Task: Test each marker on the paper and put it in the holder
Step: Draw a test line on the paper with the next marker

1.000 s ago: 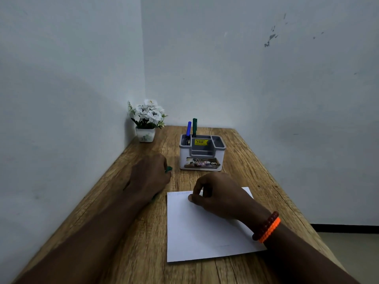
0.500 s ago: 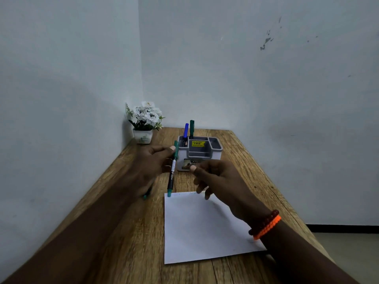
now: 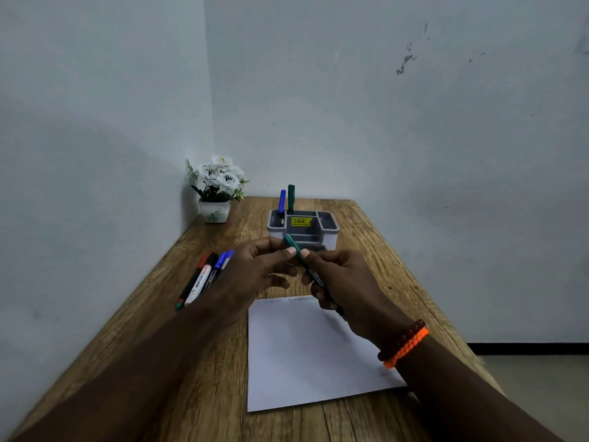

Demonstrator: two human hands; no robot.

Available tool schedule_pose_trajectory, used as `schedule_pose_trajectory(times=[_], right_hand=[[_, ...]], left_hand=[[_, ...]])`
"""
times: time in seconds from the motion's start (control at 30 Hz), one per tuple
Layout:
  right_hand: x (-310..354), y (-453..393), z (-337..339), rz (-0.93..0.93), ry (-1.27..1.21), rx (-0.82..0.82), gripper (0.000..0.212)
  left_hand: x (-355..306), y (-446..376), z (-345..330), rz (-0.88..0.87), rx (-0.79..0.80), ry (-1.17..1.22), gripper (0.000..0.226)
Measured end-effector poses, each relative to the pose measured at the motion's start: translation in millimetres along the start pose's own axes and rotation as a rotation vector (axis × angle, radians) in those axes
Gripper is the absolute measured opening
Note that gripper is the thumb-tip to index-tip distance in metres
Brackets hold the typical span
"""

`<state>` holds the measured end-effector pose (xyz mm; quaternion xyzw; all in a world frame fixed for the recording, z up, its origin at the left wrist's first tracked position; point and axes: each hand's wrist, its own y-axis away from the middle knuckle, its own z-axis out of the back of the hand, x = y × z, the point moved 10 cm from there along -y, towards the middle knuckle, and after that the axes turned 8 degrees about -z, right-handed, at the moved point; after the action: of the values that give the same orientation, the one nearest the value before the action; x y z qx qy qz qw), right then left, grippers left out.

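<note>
At nine o'clock from our hands, a row of loose markers (image 3: 204, 277) lies on the wooden table (image 3: 165, 362). Our left hand (image 3: 251, 269) pinches the cap end of a green marker (image 3: 298, 252) above the paper (image 3: 306, 355); our right hand (image 3: 347, 288) is clamped round its barrel. At twelve o'clock the holder (image 3: 328, 232) keeps a blue marker (image 3: 281, 202) and a dark green marker (image 3: 291, 197) upright
</note>
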<state>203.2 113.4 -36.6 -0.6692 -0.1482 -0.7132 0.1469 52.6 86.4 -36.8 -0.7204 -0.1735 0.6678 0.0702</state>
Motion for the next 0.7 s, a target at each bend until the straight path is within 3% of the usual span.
schedule_pose_trajectory(times=[0.17, 0.5, 0.7], right_hand=[[3, 2, 4, 0.058, 0.04, -0.054, 0.03], [10, 3, 1, 0.151, 0.107, -0.06, 0.028], [4, 2, -4, 0.066, 0.176, -0.012, 0.027]], left_hand=[[-1, 0, 1, -0.02, -0.039, -0.041, 0.04], [-2, -3, 11, -0.053, -0.08, -0.058, 0.043], [1, -3, 13, -0.006, -0.153, 0.017, 0.019]])
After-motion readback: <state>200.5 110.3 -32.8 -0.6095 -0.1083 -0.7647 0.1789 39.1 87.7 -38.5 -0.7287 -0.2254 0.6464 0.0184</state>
